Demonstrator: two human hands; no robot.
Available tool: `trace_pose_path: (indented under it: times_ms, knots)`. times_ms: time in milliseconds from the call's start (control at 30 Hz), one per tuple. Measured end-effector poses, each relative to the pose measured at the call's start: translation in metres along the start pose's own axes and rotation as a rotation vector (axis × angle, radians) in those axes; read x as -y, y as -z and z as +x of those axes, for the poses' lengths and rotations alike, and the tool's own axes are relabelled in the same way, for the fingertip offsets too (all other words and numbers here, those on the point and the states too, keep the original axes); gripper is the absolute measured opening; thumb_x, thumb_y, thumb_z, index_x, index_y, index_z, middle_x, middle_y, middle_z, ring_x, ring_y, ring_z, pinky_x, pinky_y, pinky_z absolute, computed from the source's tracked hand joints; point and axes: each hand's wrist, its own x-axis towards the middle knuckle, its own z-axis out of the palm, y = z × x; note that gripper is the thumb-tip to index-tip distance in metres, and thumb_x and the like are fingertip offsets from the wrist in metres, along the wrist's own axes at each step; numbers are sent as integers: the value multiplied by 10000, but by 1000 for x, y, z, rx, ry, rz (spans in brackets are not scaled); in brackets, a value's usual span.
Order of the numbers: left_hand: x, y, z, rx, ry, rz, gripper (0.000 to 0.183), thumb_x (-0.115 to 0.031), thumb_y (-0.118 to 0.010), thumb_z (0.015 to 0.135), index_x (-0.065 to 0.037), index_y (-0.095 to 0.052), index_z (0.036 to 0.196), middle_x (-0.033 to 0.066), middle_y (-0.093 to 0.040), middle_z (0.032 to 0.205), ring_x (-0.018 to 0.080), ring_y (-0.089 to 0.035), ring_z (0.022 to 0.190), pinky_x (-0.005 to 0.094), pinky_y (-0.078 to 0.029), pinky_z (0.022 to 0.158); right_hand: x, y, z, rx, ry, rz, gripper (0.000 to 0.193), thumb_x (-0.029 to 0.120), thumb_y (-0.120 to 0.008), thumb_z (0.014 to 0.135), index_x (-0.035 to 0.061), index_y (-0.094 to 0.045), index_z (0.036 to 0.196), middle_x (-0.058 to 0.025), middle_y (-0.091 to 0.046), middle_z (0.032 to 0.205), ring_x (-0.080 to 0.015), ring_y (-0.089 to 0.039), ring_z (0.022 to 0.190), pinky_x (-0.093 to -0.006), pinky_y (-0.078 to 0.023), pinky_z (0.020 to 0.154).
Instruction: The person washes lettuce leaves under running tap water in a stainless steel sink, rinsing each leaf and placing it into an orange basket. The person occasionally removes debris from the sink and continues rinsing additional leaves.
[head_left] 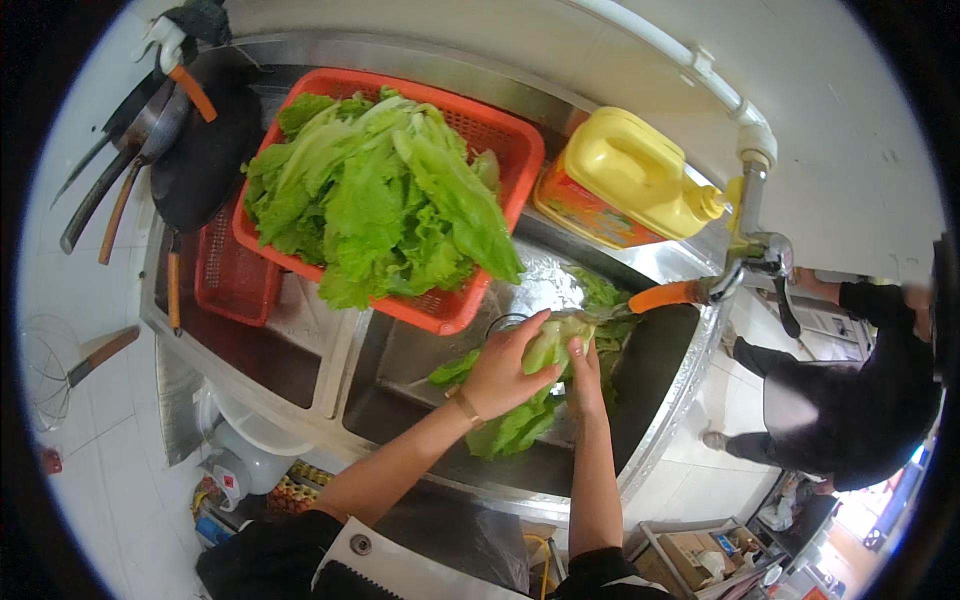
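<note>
My left hand (503, 368) and my right hand (584, 376) both grip a head of green lettuce (520, 415) over the right basin of a steel sink (660, 420). The lettuce sits just below the orange-tipped tap spout (665, 295). An orange plastic basket (500, 135) piled with lettuce leaves (380, 195) rests across the sink, up and left of my hands. More leaves (600, 292) lie in the basin behind my hands.
A yellow jug (630, 175) stands on the sink's back rim by the tap. A second red basket (230, 275) sits in the left basin. Pans and ladles (150, 130) lie at the far left. Another person in black (850, 400) stands at the right.
</note>
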Motion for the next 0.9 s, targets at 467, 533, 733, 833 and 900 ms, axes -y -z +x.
trace_pose_path:
  times_ms: [467,533,733,833,900]
  knots:
    - [16,6,38,234,174,-114,636,-297,-691,868,-7,-431,1371,150,-526,1324,233,-515,1209,334,-408,1017,-27,32,52,109,-171,584,545,483,-535,885,57,-560,1224,-110,-631,1104,-231,-619,966,-354,-506,844]
    - [19,-1,43,199,159,-93,610,-182,-702,834,-38,-445,1368,128,-583,1256,200,-574,1129,319,-455,950,-25,34,52,87,-238,538,552,469,-539,890,57,-537,1257,-112,-622,1120,-224,-615,979,-350,-505,850]
    - [1,-32,43,-82,95,26,483,-77,-708,776,-38,-565,1235,86,-682,1071,173,-652,971,317,-497,871,-20,46,43,120,-130,330,599,354,-599,877,46,-430,1362,-124,-550,1249,-235,-573,1094,-358,-498,884]
    - [-12,-28,41,65,147,-273,441,-115,-730,777,-29,-588,1186,78,-682,1071,178,-659,959,326,-499,875,-18,60,36,112,-44,392,644,257,-658,802,27,-417,1354,-135,-547,1254,-287,-579,1089,-382,-502,894]
    - [-16,-18,45,-27,63,-122,445,-139,-741,780,-27,-589,1183,83,-687,1045,193,-659,954,328,-501,881,-17,68,33,168,-63,537,638,261,-655,766,19,-449,1319,-142,-577,1203,-289,-601,1036,-383,-511,881]
